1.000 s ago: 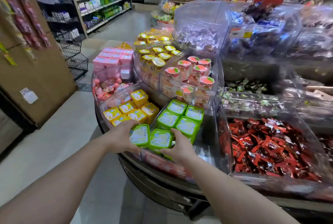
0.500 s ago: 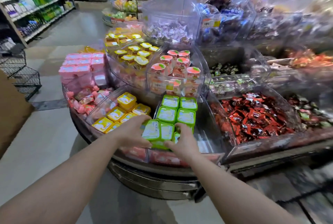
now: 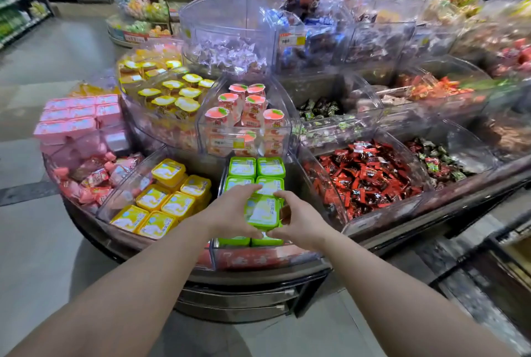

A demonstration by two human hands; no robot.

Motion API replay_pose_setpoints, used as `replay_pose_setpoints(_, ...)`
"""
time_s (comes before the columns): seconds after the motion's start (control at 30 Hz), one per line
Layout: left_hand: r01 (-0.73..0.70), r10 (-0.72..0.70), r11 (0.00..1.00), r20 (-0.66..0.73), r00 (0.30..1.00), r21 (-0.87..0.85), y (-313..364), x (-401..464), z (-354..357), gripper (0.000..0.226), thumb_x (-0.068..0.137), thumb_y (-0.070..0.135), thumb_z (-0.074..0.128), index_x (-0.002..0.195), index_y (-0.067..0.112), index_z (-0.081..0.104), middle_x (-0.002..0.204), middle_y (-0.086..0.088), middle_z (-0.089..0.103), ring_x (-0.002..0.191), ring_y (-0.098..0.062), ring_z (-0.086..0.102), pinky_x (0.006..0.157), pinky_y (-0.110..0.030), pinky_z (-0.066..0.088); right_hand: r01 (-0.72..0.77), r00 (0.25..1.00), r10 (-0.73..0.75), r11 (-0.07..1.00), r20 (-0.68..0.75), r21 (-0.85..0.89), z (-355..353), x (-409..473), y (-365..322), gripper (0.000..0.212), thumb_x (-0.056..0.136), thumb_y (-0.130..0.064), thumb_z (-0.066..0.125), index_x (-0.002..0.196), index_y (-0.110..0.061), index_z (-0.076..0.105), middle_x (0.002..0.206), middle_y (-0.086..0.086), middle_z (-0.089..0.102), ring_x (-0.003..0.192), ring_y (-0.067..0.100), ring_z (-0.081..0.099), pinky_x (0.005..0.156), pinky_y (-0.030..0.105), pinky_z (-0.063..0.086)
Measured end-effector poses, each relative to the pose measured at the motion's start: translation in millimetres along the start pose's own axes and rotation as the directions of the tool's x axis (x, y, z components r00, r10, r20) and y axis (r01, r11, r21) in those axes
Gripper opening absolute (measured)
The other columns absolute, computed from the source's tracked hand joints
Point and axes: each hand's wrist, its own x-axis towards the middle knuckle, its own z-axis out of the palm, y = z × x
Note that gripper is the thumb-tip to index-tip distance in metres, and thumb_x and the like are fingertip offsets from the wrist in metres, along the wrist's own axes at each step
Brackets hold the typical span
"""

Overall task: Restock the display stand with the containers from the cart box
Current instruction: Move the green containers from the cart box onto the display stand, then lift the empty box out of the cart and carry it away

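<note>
**Both hands on a green tub at the stand's front bin**

At lower centre of the frame, the left hand [image 3: 230, 213] and right hand [image 3: 298, 220] meet around one green tub [image 3: 263, 211], a squat, rounded-square plastic container with a glossy pale film lid. The left fingers curl over its far edge and left side, while the right hand's thumb and fingers pinch its right side and near corner; both are grasping it. The tub sits tilted above the near end of a clear plastic bin [image 3: 293, 253] on the round stand [image 3: 244, 279], over other green tubs [image 3: 255, 168] laid flat in pairs (two more show just under the hands).

Left of that bin, another clear compartment holds yellow tubs [image 3: 169, 198] of the same shape, some stacked and a little askew. At the left edge of the frame sit pink boxes [image 3: 71, 121] with soft pink wrapped sweets below them. Above centre, a raised clear bin holds cups [image 3: 247, 109] with peach-printed lids, and to its left are cups with yellow lids [image 3: 178, 95]. To the right, a wide bin is heaped with crinkly red wrappers [image 3: 365, 175]. The stand's base is dark metal with ribbed bands.
</note>
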Motion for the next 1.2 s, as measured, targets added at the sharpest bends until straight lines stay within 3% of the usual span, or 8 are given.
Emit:
replay_pose_setpoints(0.17,0.11,-0.098,0.991,-0.14,0.985,0.078,-29,-7,5,0.097,0.067,0.044,0.08,0.147,0.031,0.026,0.147,0.003,0.03,0.137,-0.019,0.025,0.11,-0.036,0.031,-0.121,0.993,0.122,0.992,0.01,-0.023,6,8,30,0.09,0.073,-0.027,0.081,0.146,-0.032,0.028,0.125,-0.001,0.057,0.082,0.011,0.059,0.072,0.026,0.048)
replay_pose_setpoints(0.3,0.167,-0.16,0.984,-0.101,0.982,0.064,-39,-8,11,0.094,0.071,0.04,0.079,0.148,0.029,0.025,0.147,0.0,0.03,0.137,-0.022,0.028,0.109,-0.039,0.034,-0.146,0.988,0.146,0.989,0.058,-0.018,13,15,38,0.09,0.076,-0.023,0.079,0.147,-0.033,0.026,0.135,0.0,0.052,0.084,0.016,0.064,0.072,0.029,0.054)
replay_pose_setpoints(0.4,0.175,-0.167,0.983,-0.117,0.979,0.057,-38,-3,14,0.093,0.073,0.038,0.079,0.148,0.029,0.024,0.147,-0.001,0.031,0.137,-0.022,0.03,0.11,-0.039,0.033,-0.15,0.987,0.152,0.988,0.043,-0.038,17,19,37,0.09,0.077,-0.025,0.078,0.149,-0.033,0.024,0.137,0.002,0.051,0.086,0.017,0.062,0.065,0.024,0.048)
replay_pose_setpoints(0.53,0.187,-0.181,0.981,-0.107,0.978,0.051,-39,-1,14,0.094,0.073,0.041,0.079,0.148,0.03,0.024,0.146,0.0,0.031,0.137,-0.022,0.028,0.11,-0.038,0.033,-0.144,0.988,0.147,0.988,0.048,-0.057,19,18,36,0.095,0.075,-0.028,0.08,0.149,-0.033,0.02,0.136,0.001,0.053,0.089,0.017,0.062,0.079,0.034,0.054)
replay_pose_setpoints(0.73,0.156,-0.141,0.978,-0.11,0.984,0.14,-23,10,8,0.093,0.072,0.054,0.074,0.147,0.028,0.027,0.148,0.0,0.031,0.138,-0.023,0.024,0.111,-0.039,0.028,-0.127,0.992,0.127,0.99,-0.001,-0.063,5,14,26,0.091,0.078,-0.048,0.073,0.151,-0.027,0.021,0.148,0.003,0.041,0.131,0.022,0.045,0.105,0.037,0.04)
replay_pose_setpoints(0.97,0.135,-0.11,0.956,-0.109,0.988,0.26,17,30,5,0.075,0.085,0.061,0.054,0.147,0.025,0.029,0.151,-0.004,0.031,0.14,-0.025,0.024,0.114,-0.04,0.024,-0.146,0.985,0.134,0.982,-0.105,-0.116,-18,4,18,0.076,0.087,-0.048,0.062,0.15,-0.026,0.026,0.143,0.011,0.043,0.132,0.027,0.041,0.109,0.04,0.037)
replay_pose_setpoints(1.2,0.014,0.011,0.953,-0.083,0.996,0.303,95,59,24,0.073,0.085,0.062,0.051,0.145,0.025,0.033,0.147,-0.005,0.037,0.136,-0.028,0.031,0.112,-0.042,0.029,-0.235,0.941,0.21,0.97,-0.265,-0.065,-77,-47,53,0.066,0.089,-0.041,0.061,0.146,-0.025,0.033,0.14,0.005,0.048,0.127,0.026,0.048,0.105,0.04,0.042)
